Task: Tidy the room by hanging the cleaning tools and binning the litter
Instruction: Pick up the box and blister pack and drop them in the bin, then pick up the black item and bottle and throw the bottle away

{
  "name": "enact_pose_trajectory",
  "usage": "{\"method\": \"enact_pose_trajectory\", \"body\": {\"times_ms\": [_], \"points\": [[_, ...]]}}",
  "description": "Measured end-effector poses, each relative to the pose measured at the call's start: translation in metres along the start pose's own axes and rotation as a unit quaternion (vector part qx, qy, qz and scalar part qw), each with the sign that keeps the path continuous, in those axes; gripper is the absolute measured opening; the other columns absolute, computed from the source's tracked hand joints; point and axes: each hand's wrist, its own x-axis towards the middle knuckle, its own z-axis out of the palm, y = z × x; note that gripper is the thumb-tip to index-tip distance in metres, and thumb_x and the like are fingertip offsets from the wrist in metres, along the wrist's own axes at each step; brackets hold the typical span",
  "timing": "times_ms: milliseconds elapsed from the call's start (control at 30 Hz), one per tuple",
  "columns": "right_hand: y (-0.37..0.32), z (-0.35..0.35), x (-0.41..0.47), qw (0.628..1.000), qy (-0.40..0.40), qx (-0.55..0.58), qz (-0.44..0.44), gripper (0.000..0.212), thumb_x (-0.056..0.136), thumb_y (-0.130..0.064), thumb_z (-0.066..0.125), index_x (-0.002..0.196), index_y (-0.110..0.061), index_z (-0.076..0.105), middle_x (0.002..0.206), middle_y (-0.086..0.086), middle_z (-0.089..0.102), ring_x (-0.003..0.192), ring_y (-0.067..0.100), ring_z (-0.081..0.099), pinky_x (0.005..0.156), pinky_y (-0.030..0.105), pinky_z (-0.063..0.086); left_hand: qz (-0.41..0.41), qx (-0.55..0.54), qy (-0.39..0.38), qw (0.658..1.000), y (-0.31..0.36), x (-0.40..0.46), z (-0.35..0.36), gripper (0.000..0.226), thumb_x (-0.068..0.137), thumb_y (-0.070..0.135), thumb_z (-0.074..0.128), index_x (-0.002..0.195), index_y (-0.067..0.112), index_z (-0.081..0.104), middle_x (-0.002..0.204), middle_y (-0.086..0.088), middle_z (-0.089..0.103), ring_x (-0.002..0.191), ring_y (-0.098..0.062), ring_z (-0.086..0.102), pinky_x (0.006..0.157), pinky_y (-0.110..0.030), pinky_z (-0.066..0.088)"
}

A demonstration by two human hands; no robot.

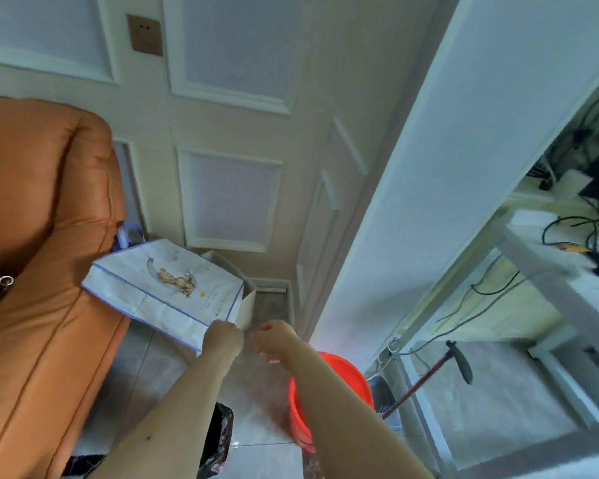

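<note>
reaching forward over the tiled floor, both hands meet near the corner of a paper bag that lies tilted against the orange sofa. the left hand is curled at the bag's near corner, fingers folded under and hidden from view; it looks pinched on the bag's edge, though the contact itself is hard to make out. the right hand is loosely curled just beside it, fingertips bent in; whether it holds anything i cannot tell, since motion blur smears it.

one bag, printed with a bear, partly covers one cream box behind it, and only the box's rim and one side show. one red bucket stands on the floor under the right forearm, which hides much of it. one black bin liner shows below the left forearm, mostly covered by the arm. one long-handled tool leans by the white shelf at the right, its lower end hidden behind the bucket. tangled cables lie on the shelf, too blurred to count.

open floor is a narrow strip between sofa and bucket, ending at the panelled door.
</note>
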Motion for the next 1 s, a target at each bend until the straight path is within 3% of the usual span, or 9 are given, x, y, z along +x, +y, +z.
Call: {"method": "enact_pose_trajectory", "body": {"times_ms": [67,200,267,400,500,600,700,867,1000], "points": [[0.007,-0.035,-0.019,0.999,0.051,0.012,-0.013,0.034,0.092,-0.014,0.049,0.122,-0.004,0.06,0.098,0.009,0.054,0.09,0.021,0.053,0.077,0.031,0.045,0.014,-0.103,0.03,0.994,0.032,-0.011,0.005,0.037,0.096,0.001,0.038,0.129,-0.006,0.053,0.132,-0.021,0.055,0.123,-0.035,0.052,0.098,-0.033,0.043],[0.025,-0.107,-0.065,0.992,0.125,0.018,-0.028,0.025,0.092,-0.013,0.048,0.111,-0.006,0.062,0.097,0.009,0.05,0.092,0.022,0.054,0.076,0.03,0.045,0.087,-0.116,0.019,0.989,0.107,-0.055,0.014,0.029,0.091,0.0,0.045,0.112,-0.01,0.062,0.118,-0.031,0.062,0.109,-0.039,0.059,0.078,-0.034,0.046],[0.037,-0.148,-0.097,0.986,0.155,0.048,-0.031,0.013,0.092,-0.013,0.05,0.102,-0.013,0.057,0.096,0.01,0.052,0.088,0.02,0.052,0.069,0.029,0.041,0.131,-0.102,0.004,0.986,0.149,-0.085,0.02,0.029,0.091,-0.002,0.044,0.112,-0.012,0.062,0.117,-0.031,0.062,0.11,-0.04,0.06,0.085,-0.038,0.049],[0.072,-0.234,-0.174,0.971,0.229,0.071,-0.026,0.035,0.093,-0.014,0.049,0.125,-0.002,0.055,0.1,0.009,0.051,0.092,0.023,0.056,0.074,0.03,0.042,0.202,-0.083,-0.024,0.976,0.232,-0.153,0.045,0.035,0.098,0.006,0.039,0.126,-0.007,0.056,0.129,-0.024,0.058,0.121,-0.036,0.055,0.094,-0.034,0.047],[0.117,-0.296,-0.244,0.953,0.29,0.082,-0.025,0.023,0.093,-0.014,0.048,0.113,-0.009,0.058,0.1,0.009,0.05,0.093,0.025,0.058,0.067,0.03,0.042,0.261,-0.097,-0.049,0.959,0.286,-0.225,0.08,0.032,0.095,0.003,0.043,0.119,-0.011,0.059,0.123,-0.028,0.061,0.116,-0.038,0.059,0.092,-0.037,0.05],[0.157,-0.341,-0.309,0.94,0.335,0.064,-0.006,0.02,0.095,-0.017,0.044,0.11,-0.012,0.055,0.101,0.007,0.051,0.092,0.025,0.059,0.065,0.028,0.044,0.307,-0.082,-0.073,0.945,0.323,-0.286,0.12,0.025,0.088,0.0,0.045,0.101,-0.014,0.061,0.107,-0.031,0.063,0.104,-0.041,0.062,0.084,-0.042,0.052],[0.213,-0.385,-0.389,0.917,0.393,0.059,0.028,0.035,0.094,-0.016,0.045,0.125,-0.003,0.057,0.096,0.008,0.054,0.086,0.022,0.052,0.064,0.028,0.043,0.366,-0.067,-0.111,0.921,0.357,-0.364,0.171,0.018,0.087,0.003,0.045,0.07,0.008,0.048,0.071,-0.01,0.049,0.07,-0.027,0.05,0.06,-0.029,0.038],[0.309,-0.432,-0.516,0.868,0.482,0.104,0.06,0.035,0.091,-0.013,0.051,0.123,-0.001,0.059,0.094,0.007,0.053,0.086,0.019,0.049,0.055,0.02,0.038,0.417,-0.066,-0.172,0.89,0.404,-0.485,0.258,0.025,0.095,0.012,0.043,0.11,-0.001,0.057,0.106,-0.019,0.059,0.097,-0.033,0.057,0.073,-0.029,0.038],[0.366,-0.453,-0.602,0.828,0.537,0.119,0.104,0.035,0.092,-0.013,0.051,0.124,-0.001,0.059,0.096,0.006,0.051,0.088,0.018,0.048,0.056,0.017,0.036,0.47,-0.046,-0.213,0.855,0.429,-0.572,0.314,0.026,0.091,0.007,0.048,0.111,-0.005,0.06,0.122,-0.024,0.06,0.112,-0.036,0.057,0.09,-0.035,0.042]]}}
